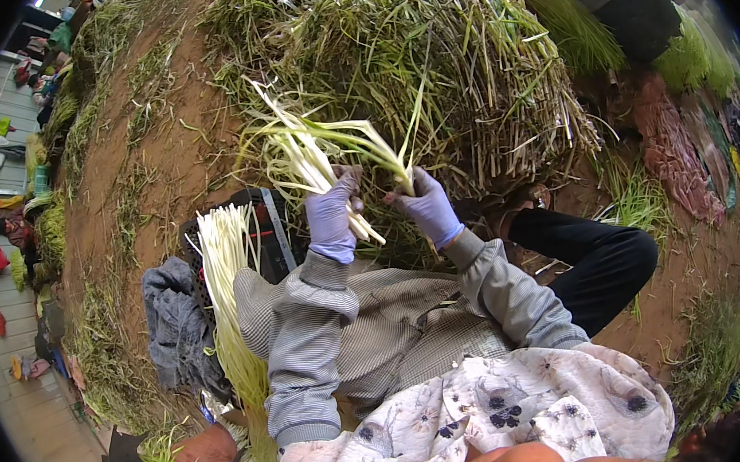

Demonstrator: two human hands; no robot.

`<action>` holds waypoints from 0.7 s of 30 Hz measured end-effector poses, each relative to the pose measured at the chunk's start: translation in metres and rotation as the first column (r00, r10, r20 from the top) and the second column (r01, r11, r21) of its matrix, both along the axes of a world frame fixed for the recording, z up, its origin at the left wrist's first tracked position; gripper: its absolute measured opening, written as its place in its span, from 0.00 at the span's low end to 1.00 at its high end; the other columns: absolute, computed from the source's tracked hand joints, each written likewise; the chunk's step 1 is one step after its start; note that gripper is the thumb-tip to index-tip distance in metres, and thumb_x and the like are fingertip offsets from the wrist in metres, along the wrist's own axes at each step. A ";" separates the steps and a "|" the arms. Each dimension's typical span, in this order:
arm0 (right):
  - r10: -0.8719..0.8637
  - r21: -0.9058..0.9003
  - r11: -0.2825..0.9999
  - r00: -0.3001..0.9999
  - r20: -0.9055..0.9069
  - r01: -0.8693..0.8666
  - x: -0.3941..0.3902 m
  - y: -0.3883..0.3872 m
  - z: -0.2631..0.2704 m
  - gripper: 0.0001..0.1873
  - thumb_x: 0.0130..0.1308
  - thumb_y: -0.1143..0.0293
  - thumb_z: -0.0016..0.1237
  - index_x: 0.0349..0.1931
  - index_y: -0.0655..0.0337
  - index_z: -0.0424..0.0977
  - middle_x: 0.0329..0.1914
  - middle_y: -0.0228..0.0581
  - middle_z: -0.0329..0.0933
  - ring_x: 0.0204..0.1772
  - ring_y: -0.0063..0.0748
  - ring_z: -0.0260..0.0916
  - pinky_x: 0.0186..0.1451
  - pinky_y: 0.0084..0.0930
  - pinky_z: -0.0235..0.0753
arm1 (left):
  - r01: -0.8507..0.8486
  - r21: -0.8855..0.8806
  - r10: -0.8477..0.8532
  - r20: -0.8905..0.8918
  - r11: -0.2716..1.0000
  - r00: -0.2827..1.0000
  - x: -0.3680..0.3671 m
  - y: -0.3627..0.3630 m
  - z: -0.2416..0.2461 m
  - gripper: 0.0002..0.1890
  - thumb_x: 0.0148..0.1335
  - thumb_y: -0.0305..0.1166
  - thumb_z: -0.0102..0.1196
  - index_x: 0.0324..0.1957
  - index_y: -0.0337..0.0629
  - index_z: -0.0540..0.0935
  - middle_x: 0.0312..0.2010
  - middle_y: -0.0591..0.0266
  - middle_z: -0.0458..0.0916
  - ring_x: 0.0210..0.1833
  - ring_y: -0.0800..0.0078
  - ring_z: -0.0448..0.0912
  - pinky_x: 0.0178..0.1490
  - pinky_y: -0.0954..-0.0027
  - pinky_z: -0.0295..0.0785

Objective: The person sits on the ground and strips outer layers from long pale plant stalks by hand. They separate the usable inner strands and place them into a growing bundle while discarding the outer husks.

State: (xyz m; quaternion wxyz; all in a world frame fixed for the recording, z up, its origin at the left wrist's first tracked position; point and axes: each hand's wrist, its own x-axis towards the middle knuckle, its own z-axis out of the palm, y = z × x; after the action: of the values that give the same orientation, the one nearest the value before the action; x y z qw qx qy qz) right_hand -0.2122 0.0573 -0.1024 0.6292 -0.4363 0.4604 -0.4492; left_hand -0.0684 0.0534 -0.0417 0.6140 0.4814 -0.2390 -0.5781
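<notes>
My left hand, in a thin purple glove, grips a loose bunch of pale whitish stalks. Their cut ends stick out below the fist, and thin leafy strands trail from the far side. My right hand, gloved alike with fingertips that look bare and soiled, pinches the base of a yellow-green leafy stalk. That stalk's bent leaves reach over toward the left-hand bunch. Left of my left forearm lies a long, neat bundle of pale stalks, its white ends on a black plastic crate.
A big heap of cut green stalks rises just beyond my hands. Grey cloth hangs beside the crate. Plant scraps litter the brown earth floor. A pinkish plastic sheet lies at right; people sit among greens at far left.
</notes>
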 end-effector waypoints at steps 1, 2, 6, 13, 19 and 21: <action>-0.036 -0.061 0.998 0.989 -0.146 0.027 0.005 0.007 0.002 0.10 0.52 0.80 0.52 0.32 0.63 0.66 0.26 0.27 0.66 0.29 0.16 0.63 0.35 0.13 0.70 | 0.019 0.045 -0.022 0.066 0.999 0.998 0.000 0.003 -0.002 0.08 0.51 0.26 0.59 0.29 0.39 0.72 0.17 0.69 0.69 0.14 0.84 0.65 0.13 0.84 0.59; -0.032 -0.094 0.995 0.999 -0.043 0.028 0.008 0.014 0.005 0.12 0.51 0.77 0.53 0.35 0.64 0.66 0.27 0.32 0.69 0.29 0.18 0.66 0.35 0.17 0.70 | 0.054 0.040 -0.057 0.070 0.998 0.996 -0.001 0.006 -0.004 0.08 0.51 0.25 0.58 0.29 0.38 0.72 0.17 0.69 0.70 0.13 0.84 0.65 0.13 0.84 0.59; -0.137 -0.423 0.906 0.937 -0.322 -0.013 0.015 0.028 0.013 0.17 0.58 0.60 0.46 0.40 0.65 0.67 0.29 0.44 0.68 0.31 0.42 0.69 0.36 0.27 0.70 | 0.101 0.063 -0.106 0.083 0.993 0.991 -0.001 0.012 -0.008 0.08 0.51 0.28 0.59 0.30 0.35 0.75 0.18 0.68 0.73 0.13 0.85 0.66 0.13 0.85 0.59; 0.021 0.082 0.996 0.980 0.198 -0.037 0.018 0.014 0.029 0.21 0.63 0.58 0.40 0.48 0.67 0.66 0.43 0.38 0.71 0.45 0.29 0.68 0.46 0.22 0.67 | 0.080 0.118 -0.099 0.161 0.990 0.982 0.004 0.020 -0.008 0.08 0.51 0.29 0.58 0.32 0.36 0.78 0.19 0.68 0.76 0.15 0.85 0.69 0.14 0.87 0.61; 0.084 0.055 0.979 0.640 0.764 -0.195 0.011 -0.013 -0.004 0.13 0.64 0.63 0.39 0.40 0.64 0.71 0.38 0.37 0.73 0.40 0.27 0.71 0.44 0.24 0.71 | 0.054 0.117 -0.067 0.106 0.992 0.992 0.037 0.012 0.021 0.16 0.55 0.37 0.53 0.44 0.41 0.72 0.27 0.66 0.76 0.20 0.85 0.69 0.15 0.87 0.65; 0.297 -0.014 0.918 0.665 0.685 -0.396 -0.015 0.011 -0.031 0.14 0.64 0.63 0.38 0.40 0.65 0.71 0.37 0.37 0.73 0.40 0.28 0.71 0.43 0.25 0.71 | -0.162 -0.153 0.173 0.059 0.975 0.983 0.061 0.000 0.037 0.26 0.54 0.37 0.55 0.52 0.44 0.62 0.22 0.67 0.71 0.19 0.84 0.67 0.14 0.88 0.63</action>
State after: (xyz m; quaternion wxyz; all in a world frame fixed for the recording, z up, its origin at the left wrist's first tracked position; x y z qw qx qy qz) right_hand -0.2273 0.0679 -0.1337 0.8546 -0.2792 0.1386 -0.4153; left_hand -0.0070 0.0534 -0.0044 0.6856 0.4733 -0.2616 -0.4873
